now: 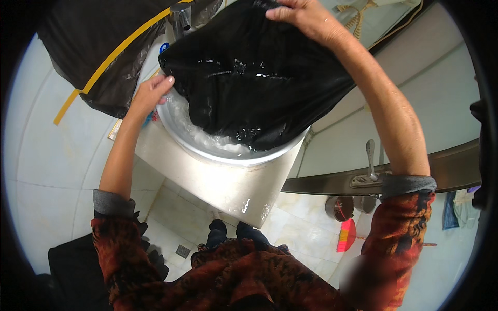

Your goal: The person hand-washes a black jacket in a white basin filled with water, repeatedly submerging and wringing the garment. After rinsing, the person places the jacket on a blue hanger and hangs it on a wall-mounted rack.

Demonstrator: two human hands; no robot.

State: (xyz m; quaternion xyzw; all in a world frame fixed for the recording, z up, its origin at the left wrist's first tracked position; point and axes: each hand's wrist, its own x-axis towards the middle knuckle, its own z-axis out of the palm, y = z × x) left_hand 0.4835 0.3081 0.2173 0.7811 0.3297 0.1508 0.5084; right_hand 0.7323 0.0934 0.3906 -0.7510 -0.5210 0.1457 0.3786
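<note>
A wet, shiny black cloth (249,85) is spread over a round, pale wash basin (245,161), its lower folds hanging into the water (194,130). At the top of the view, my right hand (299,15) grips the far edge of the cloth and holds it raised. My left hand (153,91) is at the basin's left side, thumb tip against the cloth's left edge. Whether its fingers pinch the fabric is not clear. Much of the basin's far side is hidden under the cloth.
A chrome faucet (181,19) stands behind the basin. Black plastic sheeting with yellow tape (116,54) covers the left. The pale counter (218,186) has a wet front corner. At right are a door handle (371,163), a red broom (345,237) and a brown bucket (339,208).
</note>
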